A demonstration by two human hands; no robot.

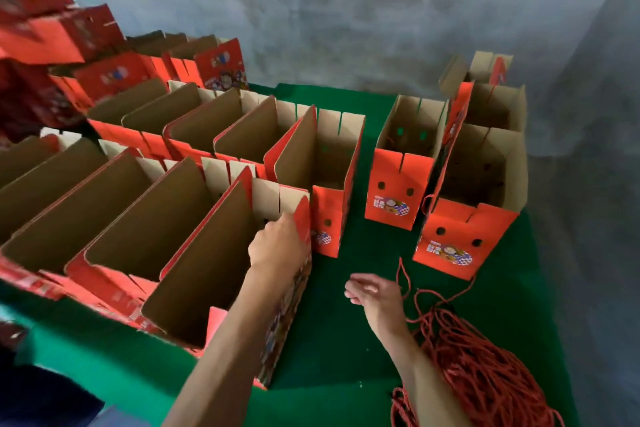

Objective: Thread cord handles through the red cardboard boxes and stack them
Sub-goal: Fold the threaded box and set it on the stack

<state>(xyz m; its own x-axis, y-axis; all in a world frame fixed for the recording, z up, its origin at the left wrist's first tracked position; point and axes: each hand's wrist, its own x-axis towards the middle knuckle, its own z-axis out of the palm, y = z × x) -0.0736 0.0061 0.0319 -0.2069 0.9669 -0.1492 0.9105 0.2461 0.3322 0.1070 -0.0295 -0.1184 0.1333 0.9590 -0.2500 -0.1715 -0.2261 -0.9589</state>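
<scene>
Open red cardboard boxes stand in rows on a green cloth. My left hand (277, 243) grips the upper right wall of the nearest box (207, 270) in the front row. My right hand (375, 291) hovers over the green cloth (339, 340) to the right of that box, fingers loosely curled, with nothing visibly in it. A heap of red cords (485, 378) lies at the lower right, and one strand runs up past my right hand. Three separate boxes stand at the right; the closest one (464, 232) has two holes in its front face.
More open boxes (194, 135) fill the left and middle rows. Closed red boxes (45, 28) are piled at the far left against a grey concrete wall (381, 10). A further box stack (485, 94) stands at the back right.
</scene>
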